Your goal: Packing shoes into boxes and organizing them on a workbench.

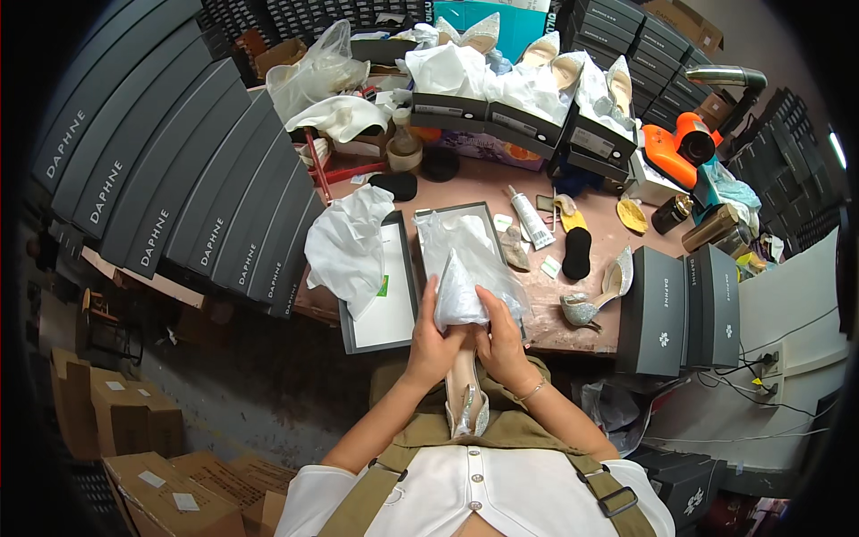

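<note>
The left hand (pixel 432 338) and right hand (pixel 503 342) close from either side on the white, crinkled, cone-shaped wrap (pixel 460 291) over the front of a beige-lined, silver glittery shoe (pixel 463 380). The shoe lies near the body, its heel end nearest, just off the near edge of the pink tabletop (pixel 591 333). Light, even pressure from both sides should keep the wrap snug without scuffing glitter; steadying the sole would best prevent twisting.

Bright, even light around the fingers (pixel 493 311)
Tube lamp (pixel 837 150) glowing far right of them; shadowed floor (pixel 286 371) below-left; shoe boxes (pixel 174 166) farther left bowed by fisheye distortion.
</note>
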The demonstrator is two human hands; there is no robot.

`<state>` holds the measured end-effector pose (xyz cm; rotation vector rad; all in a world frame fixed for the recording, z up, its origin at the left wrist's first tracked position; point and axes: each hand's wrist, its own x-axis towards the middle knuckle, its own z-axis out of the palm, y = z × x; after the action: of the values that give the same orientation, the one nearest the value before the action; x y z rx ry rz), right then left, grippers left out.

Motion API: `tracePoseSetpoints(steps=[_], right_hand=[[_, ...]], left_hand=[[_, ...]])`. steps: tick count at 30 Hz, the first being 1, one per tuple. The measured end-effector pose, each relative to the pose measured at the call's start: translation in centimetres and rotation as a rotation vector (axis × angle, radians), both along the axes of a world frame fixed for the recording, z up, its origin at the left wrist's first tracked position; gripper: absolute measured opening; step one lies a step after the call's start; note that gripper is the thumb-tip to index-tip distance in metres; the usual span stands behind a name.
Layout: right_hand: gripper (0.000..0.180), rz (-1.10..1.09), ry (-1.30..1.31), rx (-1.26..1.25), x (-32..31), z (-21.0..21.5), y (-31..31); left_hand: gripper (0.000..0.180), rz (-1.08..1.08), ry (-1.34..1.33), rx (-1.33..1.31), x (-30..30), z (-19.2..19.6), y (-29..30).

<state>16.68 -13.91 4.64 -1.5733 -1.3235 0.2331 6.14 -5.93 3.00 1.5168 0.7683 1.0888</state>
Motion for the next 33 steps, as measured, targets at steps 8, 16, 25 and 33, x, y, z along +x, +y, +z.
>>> tracePoseSetpoints(steps=[8,16,25,33], right_hand=[[0.065,0.138,0.063,-0.159,-1.6,0.9,1.5],[0.051,-0.287,-0.445,-0.414,8.2,-0.1,1.6],[0.018,0.144,-0.394,-0.394,6.4,7.1,-1.0],[0.02,0.227,-0.18,-0.633,8.1,3.8,-5.6]], left_hand=[[0.046,-0.001,-0.089,-0.085,-0.5,-2.4,4.0],[0.103,-0.096,0.722,0.482,-3.6,1.4,15.6],[0.028,-0.551,0.828,0.978,0.6,4.5,9.5],[0.023,-0.819,0.844,0.238,-4.4,7.3,10.2]])
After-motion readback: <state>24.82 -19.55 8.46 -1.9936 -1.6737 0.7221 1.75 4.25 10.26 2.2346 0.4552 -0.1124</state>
